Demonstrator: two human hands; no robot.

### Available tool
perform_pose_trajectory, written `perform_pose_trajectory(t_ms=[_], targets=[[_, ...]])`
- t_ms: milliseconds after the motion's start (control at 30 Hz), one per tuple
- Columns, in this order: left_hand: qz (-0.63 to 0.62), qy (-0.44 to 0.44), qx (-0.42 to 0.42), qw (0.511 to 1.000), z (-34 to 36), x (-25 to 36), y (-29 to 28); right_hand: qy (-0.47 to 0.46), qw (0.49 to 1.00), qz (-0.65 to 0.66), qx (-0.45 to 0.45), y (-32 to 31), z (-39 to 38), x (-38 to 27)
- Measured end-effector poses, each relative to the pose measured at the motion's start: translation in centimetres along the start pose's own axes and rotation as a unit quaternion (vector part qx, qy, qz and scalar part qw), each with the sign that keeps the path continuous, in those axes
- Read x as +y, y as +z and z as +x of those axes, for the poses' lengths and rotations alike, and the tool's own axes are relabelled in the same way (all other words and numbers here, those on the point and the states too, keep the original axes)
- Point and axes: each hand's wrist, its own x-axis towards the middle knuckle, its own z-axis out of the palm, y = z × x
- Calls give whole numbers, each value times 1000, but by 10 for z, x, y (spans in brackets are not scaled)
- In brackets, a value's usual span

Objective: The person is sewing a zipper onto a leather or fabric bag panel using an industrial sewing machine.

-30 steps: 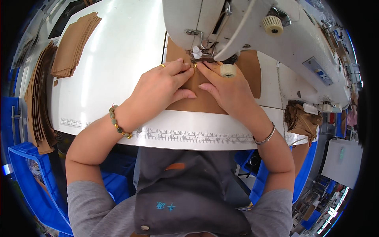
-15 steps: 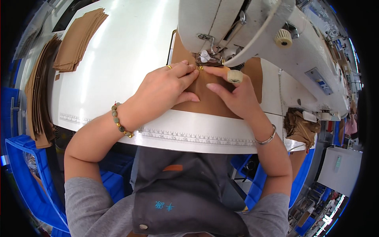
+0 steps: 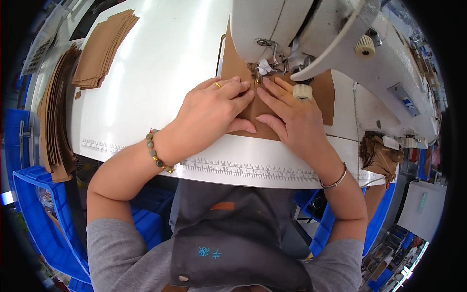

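Lying flat on the white tabletop (image 3: 160, 73), the brown fabric piece (image 3: 272, 104) runs under the sewing machine (image 3: 340, 44), its top hidden. Left hand (image 3: 214, 109) and right hand (image 3: 292, 119) press it, fingers spread, fingertips nearly meeting; the needle is hard to see.

brown piece stacks (image 3: 99, 51), blue crates (image 3: 41, 219).

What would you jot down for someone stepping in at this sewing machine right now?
Left hand: flat on the brown piece, fingertips close to the needle.
Right hand: flat beside it, pressing the same piece; a pale thimble-like ring on one finger.
The piece lies under the presser foot of the white sewing machine.
Done: piece positioned under the foot. Whether a seam exists, cannot tell.
A stack of brown pieces lies at the table's far left.
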Motion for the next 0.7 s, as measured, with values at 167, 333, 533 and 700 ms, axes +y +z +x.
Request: perform_pose_trajectory(t_ms=[167, 333, 533, 700], targets=[[12, 0, 20, 1000, 7, -4, 4, -6, 1000, -22, 18, 2, 5, 7], [11, 5, 23, 1000, 11, -7, 6, -4, 1000, -5, 30, 2, 8, 10], [19, 12, 35, 999, 12, -7, 6, 1, 999, -5, 38, 2, 7, 9], [16, -1, 37, 999, 12, -5, 5, 2, 999, 7, 42, 4, 7, 10]])
